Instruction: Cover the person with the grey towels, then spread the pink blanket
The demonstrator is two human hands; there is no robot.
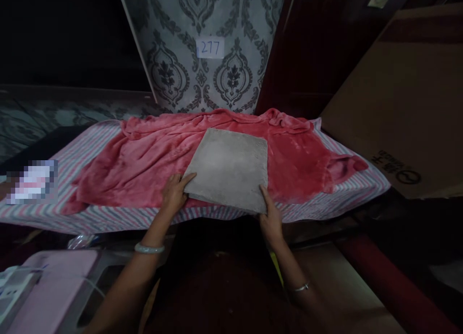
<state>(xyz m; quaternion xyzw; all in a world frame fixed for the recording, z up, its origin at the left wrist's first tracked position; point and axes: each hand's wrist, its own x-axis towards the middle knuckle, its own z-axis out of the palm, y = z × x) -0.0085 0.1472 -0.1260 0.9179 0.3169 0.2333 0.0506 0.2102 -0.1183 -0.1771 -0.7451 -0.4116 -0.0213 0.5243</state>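
Observation:
A flat grey square (229, 167), which looks like a folded cloth, is held level between my two hands over the pink blanket (141, 155). My left hand (175, 191) grips its near left corner, with a finger lying on top and the rest at or under the edge. At the near right corner, my right hand (270, 214) has hold of the edge in the same way. Fingers beneath the cloth are hidden. The blanket is spread out and wrinkled, bunched along its back edge.
Under the blanket is a striped sheet (144, 219) covering the table. A large cardboard box (405, 102) leans in on the right. On the left are a blurred-out item (32, 182) and a pale pink panel (60, 285). A paper marked 277 (210, 48) hangs on the patterned wall.

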